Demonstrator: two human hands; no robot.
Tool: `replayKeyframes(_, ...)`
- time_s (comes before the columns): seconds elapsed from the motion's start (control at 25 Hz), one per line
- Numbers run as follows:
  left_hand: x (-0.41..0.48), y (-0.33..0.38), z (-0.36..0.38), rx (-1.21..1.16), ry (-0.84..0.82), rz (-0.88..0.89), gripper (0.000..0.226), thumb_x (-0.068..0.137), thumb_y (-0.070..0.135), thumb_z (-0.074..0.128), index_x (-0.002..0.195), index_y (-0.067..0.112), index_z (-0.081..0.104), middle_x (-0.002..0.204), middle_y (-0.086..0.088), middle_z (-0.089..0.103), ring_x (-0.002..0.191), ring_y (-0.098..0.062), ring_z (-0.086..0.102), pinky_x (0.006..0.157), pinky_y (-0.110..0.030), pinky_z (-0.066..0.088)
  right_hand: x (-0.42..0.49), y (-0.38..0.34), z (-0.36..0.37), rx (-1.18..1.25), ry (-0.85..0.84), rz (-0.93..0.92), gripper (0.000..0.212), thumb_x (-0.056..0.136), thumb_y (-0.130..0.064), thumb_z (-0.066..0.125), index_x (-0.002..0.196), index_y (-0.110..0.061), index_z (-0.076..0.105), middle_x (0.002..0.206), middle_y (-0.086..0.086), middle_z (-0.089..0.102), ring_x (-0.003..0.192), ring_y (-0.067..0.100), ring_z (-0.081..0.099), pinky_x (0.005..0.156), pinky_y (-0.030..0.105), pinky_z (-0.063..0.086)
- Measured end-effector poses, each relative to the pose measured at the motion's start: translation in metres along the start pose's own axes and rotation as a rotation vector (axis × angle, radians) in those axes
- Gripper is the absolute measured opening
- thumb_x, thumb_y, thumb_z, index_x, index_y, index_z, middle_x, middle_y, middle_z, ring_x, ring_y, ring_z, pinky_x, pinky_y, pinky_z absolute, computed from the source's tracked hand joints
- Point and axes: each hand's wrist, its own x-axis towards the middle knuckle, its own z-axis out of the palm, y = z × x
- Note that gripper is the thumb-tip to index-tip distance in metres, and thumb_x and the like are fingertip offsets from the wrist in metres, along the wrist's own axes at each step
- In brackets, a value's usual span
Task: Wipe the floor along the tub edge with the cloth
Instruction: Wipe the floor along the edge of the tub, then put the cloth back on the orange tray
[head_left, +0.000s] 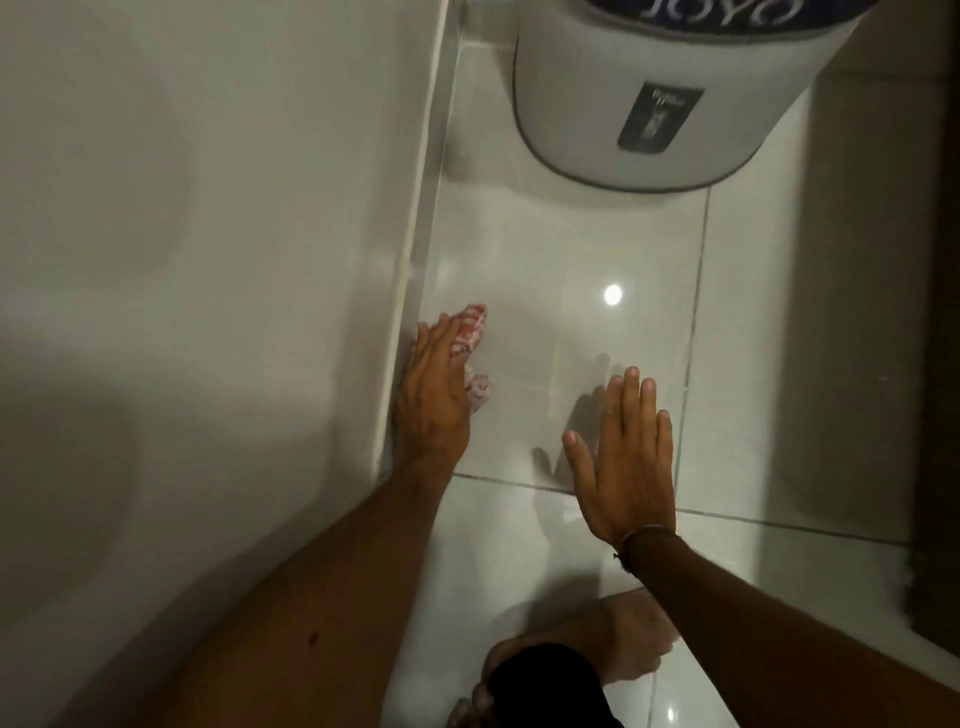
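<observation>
A red-and-white checked cloth (470, 332) lies on the white tiled floor (561, 260), right against the base of the white tub (208, 260). My left hand (434, 395) lies flat on top of the cloth, pressing it to the floor beside the tub's bottom edge (410, 291); bits of cloth stick out past the fingertips and beside the thumb. My right hand (623, 457) is open with fingers together, palm down just over the floor to the right, holding nothing. A thin band circles its wrist.
A white bin (665, 104) with a dark rim and a grey label stands on the floor ahead, close to the tub. A dark wall or door edge (893, 312) bounds the right side. My bare foot (597, 654) is at the bottom.
</observation>
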Motion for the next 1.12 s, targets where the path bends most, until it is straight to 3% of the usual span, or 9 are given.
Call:
replayKeyframes(0.16, -0.002, 0.101, -0.061, -0.03, 0.026, -0.04, 0.044, 0.111, 0.029, 0.043, 0.153, 0.017, 0.051, 0.162, -0.002, 0.05, 0.156, -0.02, 0.035, 0.123, -0.047, 0.042, 0.002, -0.019, -0.12, -0.058, 0.083, -0.036, 0.083, 0.109, -0.061, 0.026, 0.172, -0.009, 0.011, 0.182, 0.009, 0.0, 0.168, 0.031, 0.0, 0.134, 0.056, 0.012)
replayKeyframes(0.28, 0.025, 0.199, -0.107, -0.033, -0.004, -0.018, 0.05, 0.108, 0.024, 0.05, 0.157, 0.016, 0.045, 0.166, -0.008, 0.043, 0.155, -0.026, 0.037, 0.124, -0.048, 0.041, 0.017, -0.034, -0.209, -0.087, 0.151, -0.028, 0.084, 0.109, -0.066, 0.022, 0.171, -0.01, 0.016, 0.181, 0.011, 0.008, 0.167, 0.036, 0.009, 0.132, 0.059, 0.016)
replayKeyframes(0.4, 0.073, 0.3, -0.139, -0.013, 0.003, 0.103, 0.051, 0.106, 0.016, 0.054, 0.157, 0.011, 0.045, 0.165, -0.012, 0.044, 0.157, -0.029, 0.035, 0.127, -0.048, 0.035, 0.051, -0.045, -0.292, -0.06, 0.198, -0.014, 0.088, 0.107, -0.07, 0.016, 0.173, -0.013, 0.012, 0.182, 0.01, 0.004, 0.168, 0.034, 0.004, 0.133, 0.056, 0.009)
replayKeyframes(0.52, 0.137, 0.372, -0.148, 0.055, 0.05, 0.286, 0.051, 0.106, 0.016, 0.05, 0.155, 0.005, 0.046, 0.163, -0.015, 0.047, 0.155, -0.034, 0.037, 0.126, -0.05, 0.034, 0.108, -0.048, -0.346, -0.055, 0.231, -0.083, 0.086, 0.108, -0.066, 0.023, 0.173, -0.011, 0.012, 0.182, 0.011, 0.004, 0.168, 0.032, 0.002, 0.134, 0.055, 0.008)
replayKeyframes(0.64, 0.206, 0.419, -0.129, 0.175, 0.019, 0.39, 0.069, 0.092, 0.008, 0.072, 0.155, 0.002, 0.044, 0.161, -0.021, 0.047, 0.153, -0.041, 0.039, 0.126, -0.056, 0.035, 0.172, -0.047, -0.374, -0.049, 0.247, -0.116, 0.086, 0.108, -0.064, 0.031, 0.172, -0.01, 0.013, 0.182, 0.012, 0.007, 0.168, 0.031, 0.005, 0.135, 0.053, 0.008)
replayKeyframes(0.72, 0.255, 0.443, -0.103, 0.302, -0.012, 0.45, 0.086, 0.08, 0.003, 0.084, 0.156, 0.001, 0.042, 0.162, -0.022, 0.045, 0.153, -0.042, 0.039, 0.124, -0.059, 0.037, 0.21, -0.044, -0.383, -0.044, 0.247, -0.145, 0.086, 0.108, -0.065, 0.032, 0.172, -0.01, 0.014, 0.182, 0.01, 0.007, 0.168, 0.029, 0.004, 0.135, 0.05, 0.004)
replayKeyframes(0.8, 0.299, 0.452, -0.067, 0.453, -0.089, 0.431, 0.091, 0.086, 0.012, 0.082, 0.161, 0.006, 0.032, 0.169, -0.018, 0.035, 0.159, -0.036, 0.027, 0.13, -0.054, 0.028, 0.247, -0.038, -0.385, -0.068, 0.237, -0.17, 0.087, 0.107, -0.066, 0.032, 0.172, -0.01, 0.018, 0.181, 0.011, 0.01, 0.168, 0.03, 0.005, 0.135, 0.051, 0.005)
replayKeyframes(0.96, 0.336, 0.418, -0.011, 0.575, -0.205, 0.348, 0.074, 0.103, 0.027, 0.061, 0.165, 0.016, 0.022, 0.176, -0.012, 0.02, 0.164, -0.034, 0.008, 0.135, -0.051, 0.008, 0.289, -0.027, -0.367, -0.121, 0.187, -0.156, 0.088, 0.104, -0.064, 0.039, 0.169, -0.007, 0.028, 0.178, 0.016, 0.022, 0.166, 0.037, 0.018, 0.132, 0.06, 0.019)
replayKeyframes(1.12, 0.335, 0.39, 0.01, 0.619, -0.32, 0.282, 0.069, 0.111, 0.041, 0.034, 0.167, 0.026, -0.004, 0.178, -0.01, -0.01, 0.163, -0.035, -0.015, 0.129, -0.059, -0.008, 0.285, -0.015, -0.346, -0.166, 0.19, -0.181, 0.087, 0.103, -0.063, 0.041, 0.169, -0.008, 0.029, 0.178, 0.017, 0.023, 0.166, 0.037, 0.017, 0.135, 0.05, -0.004)
